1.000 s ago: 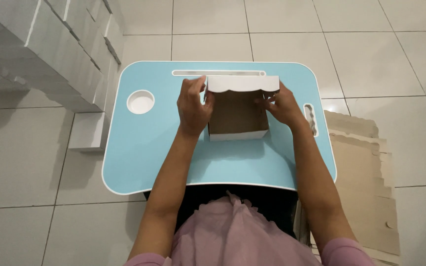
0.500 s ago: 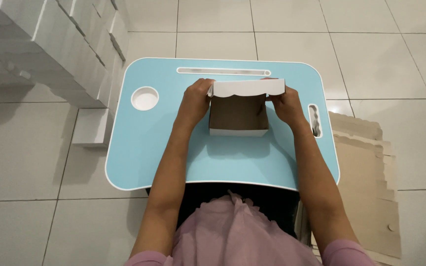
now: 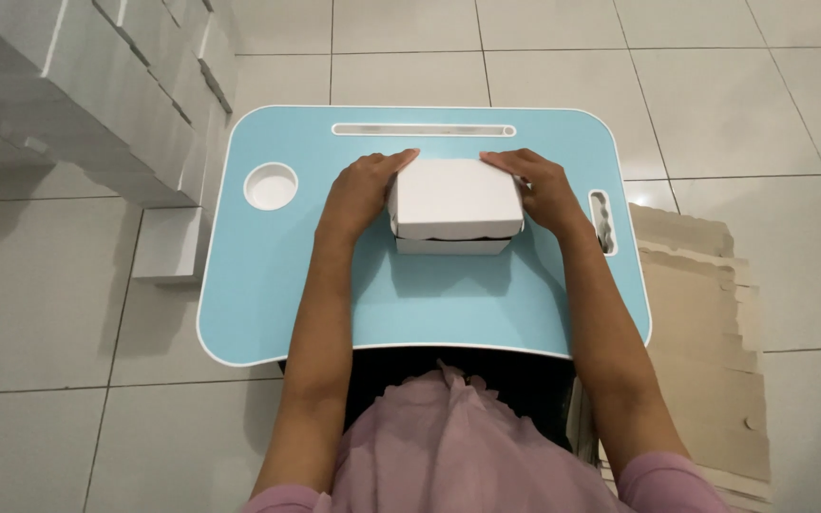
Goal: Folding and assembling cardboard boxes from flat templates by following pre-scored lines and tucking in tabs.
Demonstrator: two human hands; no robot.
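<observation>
Left hand, right hand grip white box between them.

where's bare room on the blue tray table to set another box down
Bare blue along the near edge of the tray table, below the white box, and between the round cup hole and the left hand. Crowded mid-table: both hands, right hand, flank the box.

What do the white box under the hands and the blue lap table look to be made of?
The white box looks like matte paperboard: thin folded lid, crisp creases, no shine. The blue lap table seems to be a smooth laminated or plastic board with a white edge trim and a moulded cup recess; the core is not visible. Both the left hand and the right hand press the box's sides.
</observation>
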